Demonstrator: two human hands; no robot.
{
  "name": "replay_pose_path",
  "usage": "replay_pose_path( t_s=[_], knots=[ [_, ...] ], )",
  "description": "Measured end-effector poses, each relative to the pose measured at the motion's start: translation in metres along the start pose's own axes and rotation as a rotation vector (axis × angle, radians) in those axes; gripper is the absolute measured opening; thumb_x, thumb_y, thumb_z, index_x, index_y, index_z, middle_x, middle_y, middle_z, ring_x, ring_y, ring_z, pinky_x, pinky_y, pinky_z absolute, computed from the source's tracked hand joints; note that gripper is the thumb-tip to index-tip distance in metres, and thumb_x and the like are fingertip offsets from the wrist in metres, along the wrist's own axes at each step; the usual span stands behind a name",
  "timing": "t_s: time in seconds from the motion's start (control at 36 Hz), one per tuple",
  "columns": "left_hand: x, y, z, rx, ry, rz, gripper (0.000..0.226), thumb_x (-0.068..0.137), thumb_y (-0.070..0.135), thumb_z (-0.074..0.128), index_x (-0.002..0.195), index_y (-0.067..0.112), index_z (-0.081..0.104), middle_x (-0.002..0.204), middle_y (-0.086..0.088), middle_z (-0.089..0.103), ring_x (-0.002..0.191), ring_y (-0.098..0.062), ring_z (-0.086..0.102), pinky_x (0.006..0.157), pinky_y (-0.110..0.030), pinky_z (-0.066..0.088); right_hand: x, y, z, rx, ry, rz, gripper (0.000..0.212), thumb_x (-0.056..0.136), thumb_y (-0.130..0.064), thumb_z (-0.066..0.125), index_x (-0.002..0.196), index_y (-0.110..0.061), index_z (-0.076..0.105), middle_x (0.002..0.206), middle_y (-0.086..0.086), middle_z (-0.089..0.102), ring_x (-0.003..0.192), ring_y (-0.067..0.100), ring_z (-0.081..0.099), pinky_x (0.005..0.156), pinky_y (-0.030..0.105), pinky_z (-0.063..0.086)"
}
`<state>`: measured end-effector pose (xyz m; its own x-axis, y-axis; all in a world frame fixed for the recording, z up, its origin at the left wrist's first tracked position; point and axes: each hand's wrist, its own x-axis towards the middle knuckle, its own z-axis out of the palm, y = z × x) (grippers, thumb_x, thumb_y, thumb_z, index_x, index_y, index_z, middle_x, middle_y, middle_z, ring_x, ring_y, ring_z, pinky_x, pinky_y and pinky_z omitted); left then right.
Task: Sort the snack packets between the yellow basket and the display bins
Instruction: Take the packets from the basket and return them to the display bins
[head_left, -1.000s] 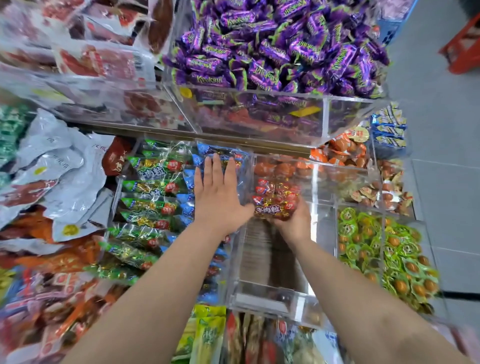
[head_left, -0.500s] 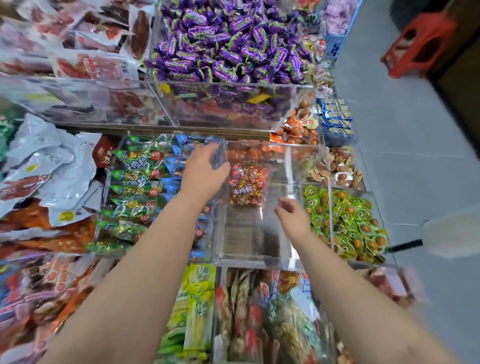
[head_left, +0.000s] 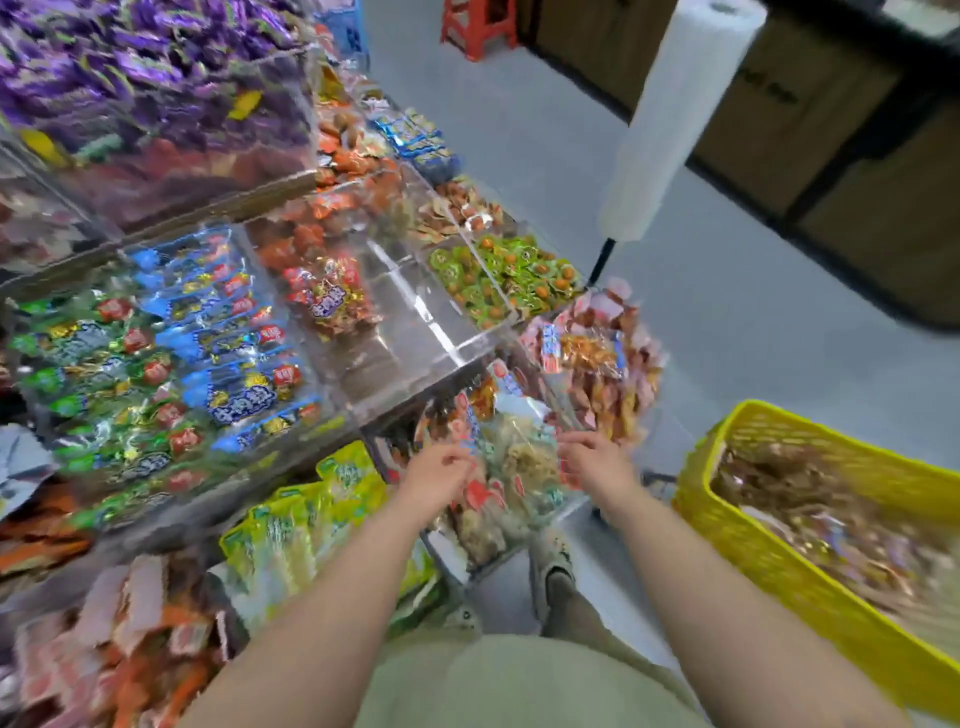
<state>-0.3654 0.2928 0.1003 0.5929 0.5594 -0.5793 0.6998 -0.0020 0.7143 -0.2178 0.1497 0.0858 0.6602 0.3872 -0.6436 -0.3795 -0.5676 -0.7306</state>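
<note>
Head view is showing both hands reaching over a clear display bin (head_left: 448, 550) of mixed snack packets (head_left: 519, 460) in the lower row. The left grip (head_left: 436, 467) and right grip (head_left: 592, 462) are curling loosely at the packets, and blur is hiding whether either is pinching one. The yellow basket (head_left: 753, 561), carrying brown packets, is sitting just right of the right forearm.

— Bright enough?
— Yes: even, soft white light, source out of view, barely a shadow on the floor (head_left: 727, 312).
— Sharp?
— No. Motion blur everywhere, worst on the basket (head_left: 769, 571) and the purple sweets (head_left: 130, 67). White glare streaks one wall of the clear bin (head_left: 431, 327).
— Edges?
— Bent by the wide lens; the boxes (head_left: 831, 130) at top right lean and smear.
</note>
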Motion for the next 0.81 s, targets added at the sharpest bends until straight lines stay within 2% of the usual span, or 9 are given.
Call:
replay_pose_path(
  t_s=[0.06, 0.08, 0.14, 0.22, 0.31, 0.44, 0.58, 0.67, 0.81],
  knots=[
    [-0.008, -0.028, 0.021, 0.092, -0.082, -0.062, 0.032, 0.095, 0.007, 0.049, 0.065, 0.018, 0.054, 0.061, -0.002, 0.053, 0.053, -0.012, 0.048, 0.051, -0.018, 0.038, -0.02, 0.048, -0.02, -0.005, 0.043, 0.129, 0.022, 0.091, -0.006, 0.049, 0.069, -0.011, 0.052, 0.059, 0.009, 0.044, 0.045, 0.012, 0.041, 0.043, 0.019, 0.03],
    [-0.012, -0.041, 0.031, 0.11, -0.127, -0.109, 0.033, 0.096, 0.008, 0.047, 0.064, 0.017, 0.051, 0.06, -0.003, 0.052, 0.049, -0.011, 0.047, 0.048, -0.02, 0.036, -0.032, 0.072, -0.03, 0.023, 0.082, 0.208, 0.028, 0.092, -0.005, 0.046, 0.065, -0.012, 0.046, 0.056, 0.008, 0.04, 0.039, 0.01, 0.04, 0.039, 0.015, 0.027],
    [-0.02, -0.067, 0.05, 0.077, -0.186, -0.237, 0.032, 0.097, 0.009, 0.044, 0.066, 0.014, 0.048, 0.064, -0.007, 0.049, 0.04, -0.008, 0.046, 0.043, -0.019, 0.034, -0.058, 0.121, -0.049, 0.095, 0.139, 0.368, 0.03, 0.093, -0.004, 0.044, 0.065, -0.013, 0.044, 0.058, 0.007, 0.041, 0.043, 0.012, 0.042, 0.04, 0.015, 0.028],
    [-0.032, -0.093, 0.071, -0.008, -0.227, -0.457, 0.019, 0.099, 0.019, 0.043, 0.081, 0.017, 0.048, 0.067, -0.005, 0.052, 0.047, -0.013, 0.046, 0.045, -0.016, 0.033, -0.099, 0.184, -0.071, 0.165, 0.169, 0.552, 0.022, 0.094, -0.011, 0.047, 0.072, -0.011, 0.048, 0.065, 0.006, 0.049, 0.054, 0.014, 0.047, 0.05, 0.02, 0.033],
    [-0.037, -0.106, 0.085, 0.011, -0.234, -0.555, 0.013, 0.098, 0.019, 0.048, 0.087, 0.014, 0.052, 0.071, -0.006, 0.057, 0.054, -0.018, 0.047, 0.052, -0.022, 0.037, -0.137, 0.235, -0.094, 0.24, 0.24, 0.643, 0.013, 0.093, -0.014, 0.051, 0.08, -0.011, 0.051, 0.073, 0.006, 0.053, 0.06, 0.016, 0.052, 0.055, 0.023, 0.034],
    [-0.041, -0.099, 0.12, 0.1, -0.224, -0.557, 0.014, 0.095, 0.017, 0.049, 0.103, 0.008, 0.055, 0.081, -0.01, 0.059, 0.061, -0.021, 0.052, 0.058, -0.026, 0.042, -0.182, 0.299, -0.131, 0.367, 0.301, 0.747, 0.017, 0.092, -0.011, 0.052, 0.075, -0.011, 0.048, 0.062, 0.005, 0.047, 0.05, 0.016, 0.044, 0.047, 0.02, 0.035],
    [-0.05, -0.07, 0.177, 0.231, -0.259, -0.483, 0.014, 0.098, 0.016, 0.045, 0.102, 0.006, 0.054, 0.078, -0.009, 0.058, 0.064, -0.021, 0.051, 0.062, -0.026, 0.041, -0.199, 0.333, -0.178, 0.523, 0.381, 0.754, 0.017, 0.094, -0.014, 0.05, 0.078, -0.012, 0.05, 0.071, 0.005, 0.052, 0.06, 0.016, 0.052, 0.053, 0.024, 0.038],
    [-0.055, -0.057, 0.212, 0.234, -0.293, -0.431, 0.014, 0.098, 0.018, 0.044, 0.106, 0.009, 0.053, 0.082, -0.009, 0.056, 0.068, -0.021, 0.05, 0.063, -0.026, 0.04, -0.201, 0.341, -0.215, 0.535, 0.392, 0.725, 0.018, 0.092, -0.015, 0.051, 0.074, -0.016, 0.05, 0.068, 0.002, 0.052, 0.059, 0.013, 0.053, 0.055, 0.022, 0.038],
    [-0.06, -0.041, 0.269, 0.224, -0.334, -0.359, 0.015, 0.097, 0.014, 0.045, 0.109, 0.008, 0.053, 0.079, -0.01, 0.056, 0.064, -0.021, 0.052, 0.059, -0.027, 0.04, -0.2, 0.352, -0.269, 0.57, 0.455, 0.689, 0.015, 0.094, -0.019, 0.05, 0.08, -0.015, 0.052, 0.076, 0.002, 0.055, 0.066, 0.013, 0.055, 0.061, 0.025, 0.042]
  ],
)
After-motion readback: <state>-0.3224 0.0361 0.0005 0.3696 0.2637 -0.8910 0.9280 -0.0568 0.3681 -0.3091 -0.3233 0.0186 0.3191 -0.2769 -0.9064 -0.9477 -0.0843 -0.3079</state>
